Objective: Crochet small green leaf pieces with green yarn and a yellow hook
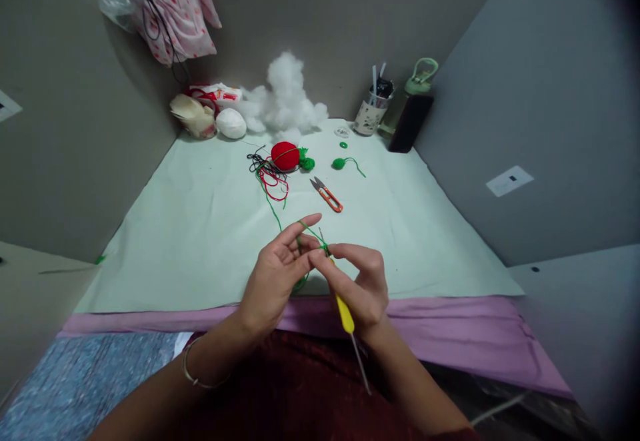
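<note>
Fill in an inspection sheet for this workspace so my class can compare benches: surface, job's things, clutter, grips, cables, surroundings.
Surface: pale green cover, creased; purple cloth along its near edge.
Job's things: yellow-handled hook and green yarn in hand; orange-handled snips lie beyond.
Clutter: red ball, tangled black and red yarn, white stuffing, patterned cup, green bottle.
Grips: left grip pinches the green yarn; right grip holds the hook.
Cables: nothing seen on the cover; a pale cord-like strip at lower right is unclear.
Surroundings: grey partitions on three sides; spotted pink cloth hangs at upper left.
</note>
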Demonstrator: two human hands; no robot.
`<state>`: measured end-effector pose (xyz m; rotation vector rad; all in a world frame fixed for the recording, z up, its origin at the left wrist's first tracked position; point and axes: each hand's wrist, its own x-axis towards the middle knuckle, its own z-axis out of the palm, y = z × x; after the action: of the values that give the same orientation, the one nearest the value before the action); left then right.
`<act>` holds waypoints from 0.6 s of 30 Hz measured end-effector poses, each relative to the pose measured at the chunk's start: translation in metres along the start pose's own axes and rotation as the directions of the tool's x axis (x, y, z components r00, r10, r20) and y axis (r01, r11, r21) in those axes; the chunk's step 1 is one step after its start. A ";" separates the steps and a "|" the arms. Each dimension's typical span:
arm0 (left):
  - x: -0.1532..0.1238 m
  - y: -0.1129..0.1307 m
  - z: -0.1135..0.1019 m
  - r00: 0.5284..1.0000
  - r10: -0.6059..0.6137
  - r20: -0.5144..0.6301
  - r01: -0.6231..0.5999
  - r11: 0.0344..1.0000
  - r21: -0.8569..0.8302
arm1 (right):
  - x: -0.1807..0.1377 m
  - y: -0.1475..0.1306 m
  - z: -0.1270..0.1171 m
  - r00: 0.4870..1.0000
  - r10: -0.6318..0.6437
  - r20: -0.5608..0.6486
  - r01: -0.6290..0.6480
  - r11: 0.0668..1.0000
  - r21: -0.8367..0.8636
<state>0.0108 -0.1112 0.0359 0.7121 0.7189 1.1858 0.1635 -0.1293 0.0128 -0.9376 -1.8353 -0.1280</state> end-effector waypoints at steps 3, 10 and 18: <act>0.004 0.005 -0.004 0.983 -0.170 0.074 0.178 0.976 -0.122 | 0.006 0.002 -0.001 0.977 0.210 -0.026 -0.196 0.946 0.260; 0.007 0.010 -0.007 0.990 -0.130 0.045 0.132 0.991 -0.030 | 0.020 0.008 0.005 0.828 0.543 0.135 -0.460 0.522 0.718; 0.009 0.013 -0.010 1.000 -0.015 0.012 0.014 0.995 0.095 | 0.019 -0.002 -0.002 0.887 0.461 0.018 -0.385 0.717 0.581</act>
<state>-0.0025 -0.0987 0.0401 0.7916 0.7728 1.1389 0.1601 -0.1212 0.0301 -0.8597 -1.3608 0.6148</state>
